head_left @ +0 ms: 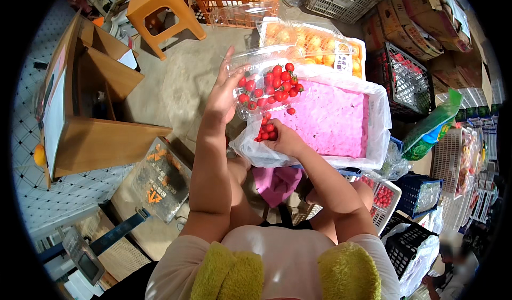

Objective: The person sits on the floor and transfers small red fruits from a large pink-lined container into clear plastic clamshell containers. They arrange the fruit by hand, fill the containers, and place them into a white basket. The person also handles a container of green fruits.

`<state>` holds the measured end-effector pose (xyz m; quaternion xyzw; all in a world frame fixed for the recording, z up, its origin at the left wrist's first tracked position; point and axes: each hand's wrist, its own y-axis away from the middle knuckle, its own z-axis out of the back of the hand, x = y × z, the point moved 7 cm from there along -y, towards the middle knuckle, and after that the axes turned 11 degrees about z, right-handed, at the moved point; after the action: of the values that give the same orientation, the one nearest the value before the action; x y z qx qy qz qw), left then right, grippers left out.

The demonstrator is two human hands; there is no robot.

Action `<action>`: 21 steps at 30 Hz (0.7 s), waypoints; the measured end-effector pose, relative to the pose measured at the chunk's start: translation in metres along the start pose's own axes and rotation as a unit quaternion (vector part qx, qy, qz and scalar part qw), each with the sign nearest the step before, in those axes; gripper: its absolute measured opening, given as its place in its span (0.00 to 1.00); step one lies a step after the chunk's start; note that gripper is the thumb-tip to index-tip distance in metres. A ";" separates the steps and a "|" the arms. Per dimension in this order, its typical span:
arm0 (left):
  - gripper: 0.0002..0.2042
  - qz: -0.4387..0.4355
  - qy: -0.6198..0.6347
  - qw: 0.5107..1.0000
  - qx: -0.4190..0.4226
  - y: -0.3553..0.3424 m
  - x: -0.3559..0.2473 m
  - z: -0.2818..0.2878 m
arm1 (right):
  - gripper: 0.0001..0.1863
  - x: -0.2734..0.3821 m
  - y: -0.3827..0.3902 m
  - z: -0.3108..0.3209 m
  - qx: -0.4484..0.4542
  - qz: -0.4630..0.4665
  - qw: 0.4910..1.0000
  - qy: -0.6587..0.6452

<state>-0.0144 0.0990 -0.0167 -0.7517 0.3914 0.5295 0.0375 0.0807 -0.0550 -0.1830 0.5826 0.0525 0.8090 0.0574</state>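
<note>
I see a clear plastic punnet (261,81) held tilted above the lined crate — small red tomatoes (272,84) half filling it.

The right hand (282,139) is hiding most of the cherry tomatoes (268,130) inside its grip. Its fingertips are curling out of sight beneath them.

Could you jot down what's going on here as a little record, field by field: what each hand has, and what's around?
Left hand: left hand holds up a clear plastic punnet, tilted, partly filled with cherry tomatoes
Right hand: right hand cups a handful of small red tomatoes
Below the hands: box lined with plastic film, pink padding inside
One loose tomato: lying on the pink padding
Behind: tray of orange fruit, orange crate, orange stool
Left side: weighing scale on the floor
</note>
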 end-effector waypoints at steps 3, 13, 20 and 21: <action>0.28 -0.009 -0.025 1.000 -0.008 0.002 -0.001 0.000 | 0.24 0.008 0.000 0.003 0.004 -0.009 0.997 -0.079; 0.27 -0.002 -0.020 1.000 -0.018 0.001 0.002 0.002 | 0.10 0.029 0.043 0.084 -0.046 -0.116 0.977 -0.175; 0.29 0.014 0.013 1.000 0.013 0.003 0.008 -0.008 | 0.14 0.161 0.051 0.160 -0.143 0.047 0.984 -0.091; 0.30 0.023 0.026 0.999 0.022 0.003 0.011 -0.012 | 0.16 0.176 0.042 0.155 -0.112 0.084 0.989 -0.043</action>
<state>-0.0057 0.0853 -0.0198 -0.7552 0.4207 0.5017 0.0320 0.1714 -0.0666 0.0372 0.6092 -0.0902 0.7859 0.0559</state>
